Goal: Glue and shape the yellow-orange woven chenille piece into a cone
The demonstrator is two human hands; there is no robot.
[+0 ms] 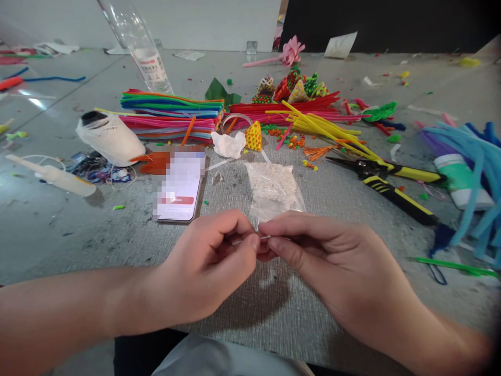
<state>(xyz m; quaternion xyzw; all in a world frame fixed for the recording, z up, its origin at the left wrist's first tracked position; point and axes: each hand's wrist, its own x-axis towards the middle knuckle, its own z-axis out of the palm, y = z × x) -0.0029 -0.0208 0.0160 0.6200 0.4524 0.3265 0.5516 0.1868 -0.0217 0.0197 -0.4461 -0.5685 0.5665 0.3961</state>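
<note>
My left hand [211, 269] and my right hand [332, 256] meet over the front of the table, fingertips almost touching. Both are closed in a pinch on a thin whitish strand [265, 237], a short piece of which shows between them. Whether it is thread, wire or a needle is too small to tell. Just beyond my fingers lies a clear plastic bag of small pale beads [272, 183]. A phone [182, 185] with a lit screen rests beyond my left hand. Behind the bag are a small yellow beaded cone [253, 137] and a crumpled white tissue [229, 144].
Pipe-cleaner bundles [172, 112] and beaded cones [297, 91] line the back. A clear bottle [146, 57], wrapped thread spool [111, 138] and glue bottle [58, 177] stand or lie left. Black-yellow pliers [391, 183], a green-white tub [464, 180] and blue strips [475, 172] lie right.
</note>
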